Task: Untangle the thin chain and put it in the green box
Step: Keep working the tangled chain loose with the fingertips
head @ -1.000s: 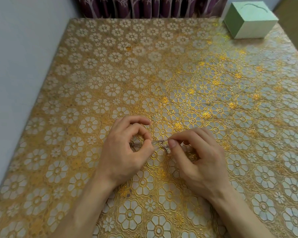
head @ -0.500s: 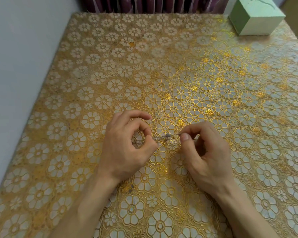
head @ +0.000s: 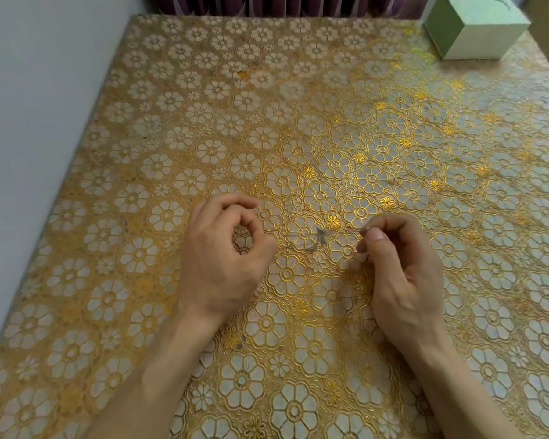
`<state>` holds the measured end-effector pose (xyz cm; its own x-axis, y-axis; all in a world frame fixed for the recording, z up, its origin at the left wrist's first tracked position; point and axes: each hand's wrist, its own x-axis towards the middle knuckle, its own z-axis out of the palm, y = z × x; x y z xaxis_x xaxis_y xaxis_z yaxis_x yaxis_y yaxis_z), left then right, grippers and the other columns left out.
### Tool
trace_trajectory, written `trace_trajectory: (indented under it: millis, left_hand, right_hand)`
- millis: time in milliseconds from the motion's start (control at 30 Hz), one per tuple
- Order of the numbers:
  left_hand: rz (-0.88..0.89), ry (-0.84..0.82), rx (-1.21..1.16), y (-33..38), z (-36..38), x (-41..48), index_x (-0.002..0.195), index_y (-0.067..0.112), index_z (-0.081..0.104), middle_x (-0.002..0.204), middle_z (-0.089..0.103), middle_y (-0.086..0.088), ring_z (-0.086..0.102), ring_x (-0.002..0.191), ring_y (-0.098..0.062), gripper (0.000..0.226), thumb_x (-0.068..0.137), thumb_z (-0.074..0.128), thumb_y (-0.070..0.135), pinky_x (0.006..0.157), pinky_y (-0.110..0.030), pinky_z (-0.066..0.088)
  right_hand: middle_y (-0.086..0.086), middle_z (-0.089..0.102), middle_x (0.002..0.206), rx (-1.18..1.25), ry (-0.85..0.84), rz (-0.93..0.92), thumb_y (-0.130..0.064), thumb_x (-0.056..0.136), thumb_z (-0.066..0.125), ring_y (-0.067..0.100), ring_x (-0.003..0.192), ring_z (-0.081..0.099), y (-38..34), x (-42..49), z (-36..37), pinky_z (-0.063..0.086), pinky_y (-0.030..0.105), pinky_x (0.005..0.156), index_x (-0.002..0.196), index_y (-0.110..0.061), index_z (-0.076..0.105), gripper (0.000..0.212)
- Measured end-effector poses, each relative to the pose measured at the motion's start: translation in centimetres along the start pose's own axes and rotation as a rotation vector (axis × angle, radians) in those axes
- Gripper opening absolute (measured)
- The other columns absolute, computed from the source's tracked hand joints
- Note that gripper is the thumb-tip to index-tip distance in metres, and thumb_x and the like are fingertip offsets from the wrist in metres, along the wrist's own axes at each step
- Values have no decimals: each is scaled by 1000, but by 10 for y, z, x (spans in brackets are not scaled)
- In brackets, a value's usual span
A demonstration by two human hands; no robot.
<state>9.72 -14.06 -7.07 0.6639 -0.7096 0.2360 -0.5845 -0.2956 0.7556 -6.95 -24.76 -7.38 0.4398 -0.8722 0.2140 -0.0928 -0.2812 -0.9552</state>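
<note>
Delta vs half a second back: left grip (head: 222, 258) and right grip (head: 403, 270) have pulled apart. The thin chain (head: 320, 240) now spans an open gap instead of sitting bunched at the fingertips. Left grip: thumb and forefinger curled into a ring, pinching the chain's left end. Right grip: thumb and forefinger pinching the right end, other fingers folded in. Chain's long axis runs straight from one grip to the other, roughly level; can't tell if it clears the bench (head: 140, 217). The tangle is a small dark clump about midway between the grips, touching neither, with a loose loop off its near side. It's blurred, so links don't resolve. Green box (head: 476, 30) sits well beyond the right grip at the far right bench corner, top face shut, inside not visible, clipped by the frame edge. Dark curtain (head: 267, 4) hangs past the far bench edge.
</note>
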Motion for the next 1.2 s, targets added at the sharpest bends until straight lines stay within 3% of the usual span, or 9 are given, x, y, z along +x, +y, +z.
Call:
trace_trajectory:
  millis: [133, 300, 400, 500, 567, 767, 900, 1033, 1200]
  left_hand:
    - [-9, 13, 32, 0, 0, -1, 73, 25, 58, 111, 63, 11, 48, 109, -8, 16, 76, 52, 40, 93, -6, 28]
    - [26, 21, 146, 0, 2, 0, 71, 24, 59, 112, 63, 8, 49, 109, -14, 18, 76, 51, 40, 92, -20, 33]
    - [57, 10, 184, 0, 3, 0, 71, 22, 61, 112, 64, 8, 51, 108, -15, 21, 76, 52, 40, 92, -31, 37]
    - [78, 1, 180, -1, 2, 0, 72, 23, 60, 111, 65, 9, 52, 109, -16, 18, 76, 53, 40, 94, -37, 40]
    - [109, -25, 227, -1, 3, -1, 72, 23, 61, 112, 65, 9, 54, 110, -18, 18, 77, 54, 39, 92, -40, 42]
    - [174, -94, 190, -2, 3, -1, 73, 24, 62, 116, 64, 10, 53, 111, -16, 14, 76, 58, 37, 92, -38, 41]
    - [189, -126, 180, -2, 4, -2, 73, 25, 61, 117, 63, 12, 54, 111, -15, 14, 75, 58, 38, 95, -41, 42]
    - [165, -121, 144, -1, 3, -2, 73, 25, 61, 118, 63, 13, 52, 113, -12, 15, 74, 57, 39, 98, -35, 39]
    - [162, -112, 141, -1, 3, -3, 74, 23, 62, 117, 64, 13, 52, 113, -11, 17, 76, 56, 40, 98, -31, 37]
  right_hand:
    - [10, 55, 74, 58, 7, 12, -36, 91, 48, 29, 64, 52, -2, 0, 0, 47, 23, 57, 88, -24, 55, 14]
    - [13, 54, 73, 111, -11, 56, -25, 93, 49, 7, 62, 51, 0, 0, -1, 44, 15, 59, 87, -18, 55, 11]
    - [11, 56, 71, 81, -28, 56, -33, 90, 47, 12, 62, 53, -1, 1, -3, 43, 19, 59, 84, -20, 55, 16]
    - [13, 54, 72, 69, -92, 41, -35, 89, 48, 31, 66, 49, -3, -1, -4, 42, 41, 61, 80, -23, 56, 17]
    - [12, 54, 75, 87, -124, 37, -34, 90, 49, 33, 69, 47, -3, -1, -4, 40, 50, 64, 78, -23, 57, 18]
    - [0, 67, 76, 269, -174, 124, -34, 87, 50, 16, 78, 59, -9, -2, -2, 44, 30, 75, 76, -27, 60, 17]
    - [-4, 54, 67, 464, -150, 265, -30, 81, 59, 15, 68, 44, -12, 2, -4, 31, 39, 72, 74, -29, 67, 11]
    - [-7, 47, 58, 562, -164, 383, -13, 84, 53, 17, 63, 28, -17, 4, -7, 25, 33, 69, 79, -17, 73, 21]
    - [-9, 25, 47, 641, -283, 467, -16, 84, 54, 15, 60, 31, -22, 4, -8, 36, 25, 66, 96, 0, 77, 30]
